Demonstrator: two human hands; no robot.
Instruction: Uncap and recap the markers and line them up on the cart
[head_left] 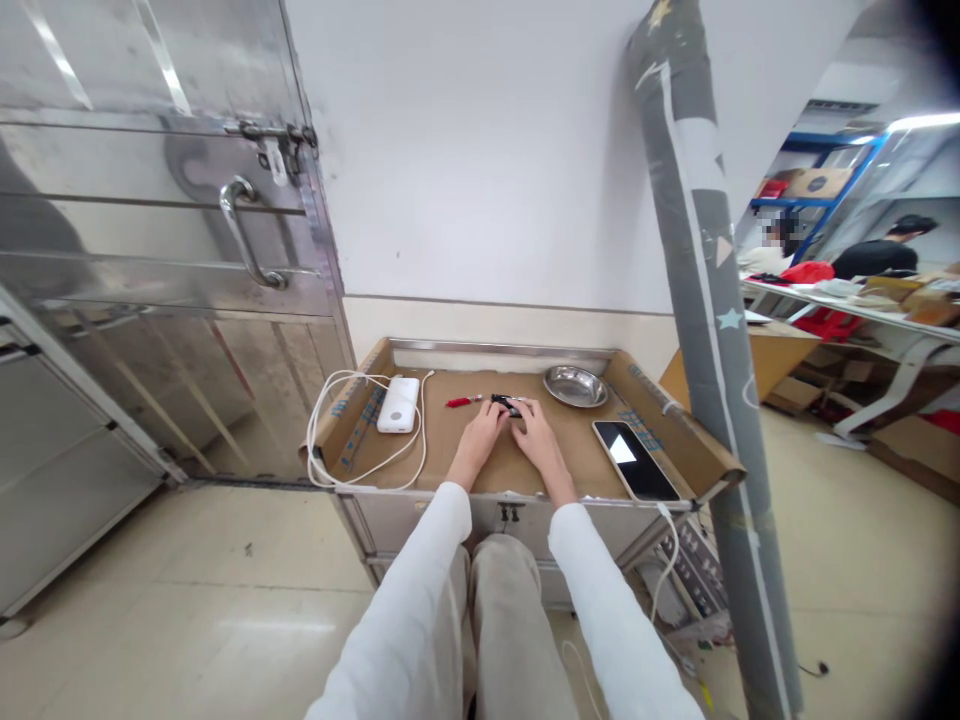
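Dish (575, 387): round, shiny metal, on the brown paper-lined tabletop (445, 432)
Pen-like pieces (505, 402): slim, black, left of the dish
Left hand (480, 438), right hand (537, 438): at the pieces, fingers (493, 409) bent; grasping or released, cannot tell
Phone (636, 460): black-screened, rectangular, right of the dish

White power bank (398, 405) and looped cable (318, 470) at left; phone (637, 462) at near right; grey roll (705, 260) leaning farther right; metal door (150, 240) at far left.
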